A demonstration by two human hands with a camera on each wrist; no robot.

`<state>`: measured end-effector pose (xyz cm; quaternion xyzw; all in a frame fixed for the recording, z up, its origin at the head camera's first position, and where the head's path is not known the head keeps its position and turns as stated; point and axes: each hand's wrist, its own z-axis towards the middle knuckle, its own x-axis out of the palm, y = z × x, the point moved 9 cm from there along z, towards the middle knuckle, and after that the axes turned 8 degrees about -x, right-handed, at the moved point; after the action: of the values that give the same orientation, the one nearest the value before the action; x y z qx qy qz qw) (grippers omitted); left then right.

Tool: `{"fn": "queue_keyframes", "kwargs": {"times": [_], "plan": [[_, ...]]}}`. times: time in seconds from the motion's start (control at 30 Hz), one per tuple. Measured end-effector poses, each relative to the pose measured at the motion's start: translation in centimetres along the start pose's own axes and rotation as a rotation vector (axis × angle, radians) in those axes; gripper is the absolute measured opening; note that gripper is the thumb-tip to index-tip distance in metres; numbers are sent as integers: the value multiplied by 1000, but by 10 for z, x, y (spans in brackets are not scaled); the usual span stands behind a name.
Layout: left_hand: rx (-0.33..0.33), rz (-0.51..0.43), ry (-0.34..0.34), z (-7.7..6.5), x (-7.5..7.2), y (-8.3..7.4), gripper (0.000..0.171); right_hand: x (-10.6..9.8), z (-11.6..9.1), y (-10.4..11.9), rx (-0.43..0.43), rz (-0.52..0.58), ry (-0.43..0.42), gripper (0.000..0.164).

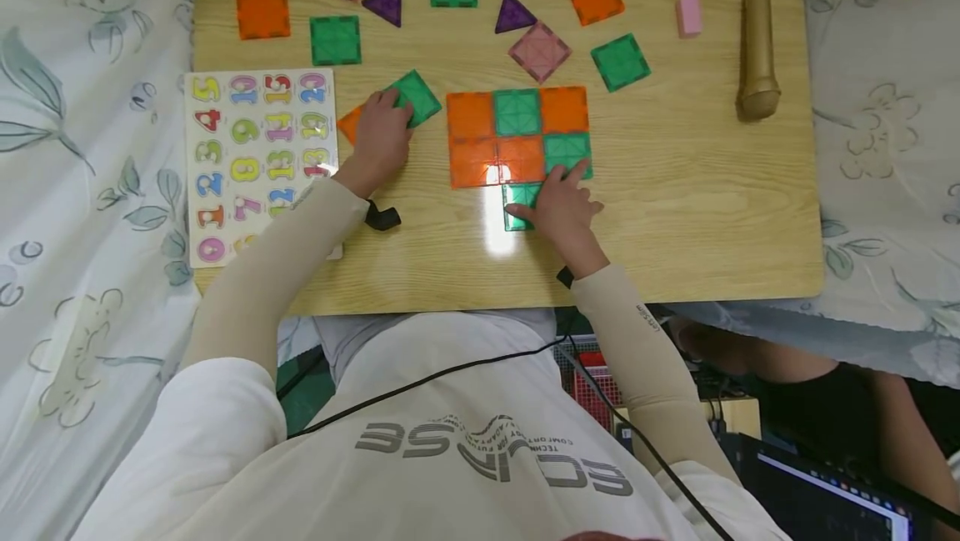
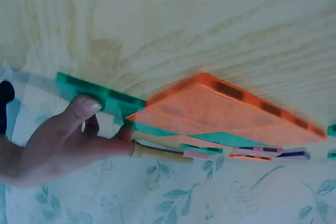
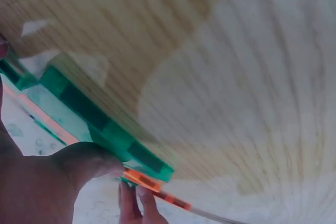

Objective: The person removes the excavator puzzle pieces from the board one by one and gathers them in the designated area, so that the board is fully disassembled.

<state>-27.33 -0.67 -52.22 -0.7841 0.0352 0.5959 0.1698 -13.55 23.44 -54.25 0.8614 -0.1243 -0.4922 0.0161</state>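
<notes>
My right hand (image 1: 564, 207) rests with fingers spread over the lower right of a flat block of magnetic tiles. Its thumb lies across a green square tile (image 1: 519, 194) jutting from the near side, and its index finger touches the green tile (image 1: 566, 149) above. Both the right hand (image 2: 68, 142) and the orange tile (image 2: 210, 103) show in the left wrist view. Over to the left, my left hand (image 1: 378, 137) pinches the corner of another green square tile (image 1: 417, 97). An orange tile (image 1: 348, 122) lies partly hidden beneath that hand.
A number puzzle board (image 1: 262, 78) lies at the left, under the left forearm. Along the back are loose orange, green and pink squares, purple triangles (image 1: 513, 13) and a pink block (image 1: 689, 17). A wooden roller (image 1: 759, 49) lies at the right.
</notes>
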Motion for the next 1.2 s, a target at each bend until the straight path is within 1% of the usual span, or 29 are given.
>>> {"fn": "queue_keyframes", "kwargs": {"times": [0.17,0.23,0.3,0.37,0.47,0.5,0.57,0.63,0.73,0.8,0.87,0.97,1.07,1.13,1.2], "plan": [[-52,-137,15,-3,5,7,43,-2,3,-3,2,-1,-28,118],[-69,-169,24,-3,6,10,46,-3,5,-4,-3,-1,-40,118],[-83,-175,51,-5,8,11,49,-3,7,-4,-10,2,-43,118],[-86,-150,90,-7,11,9,53,-2,9,-5,-15,8,-36,119],[-85,-152,133,-18,15,4,58,-2,12,-7,-19,16,-26,120],[-78,-152,132,-23,15,1,59,-2,13,-8,-18,18,-26,120],[-61,-163,114,-35,17,-7,60,-5,14,-11,-15,24,-30,121],[-42,-183,79,-50,20,-15,60,-6,15,-12,-12,31,-29,122],[-20,-221,34,-73,26,-26,60,-6,15,-15,-6,37,-7,123],[-22,-259,-3,-87,30,-30,60,-5,15,-16,-4,36,1,124],[-22,-278,-47,-97,34,-33,60,-5,14,-17,-4,32,-2,124],[-23,-311,-106,-107,38,-33,62,-6,14,-17,-7,22,-19,124],[3,-318,-136,-112,41,-33,60,-6,15,-16,-13,21,-27,124],[31,-334,-150,-114,41,-33,52,-6,15,-15,-17,23,-33,124],[73,-354,-160,-115,41,-37,39,-6,16,-15,-21,28,-35,124]]}}
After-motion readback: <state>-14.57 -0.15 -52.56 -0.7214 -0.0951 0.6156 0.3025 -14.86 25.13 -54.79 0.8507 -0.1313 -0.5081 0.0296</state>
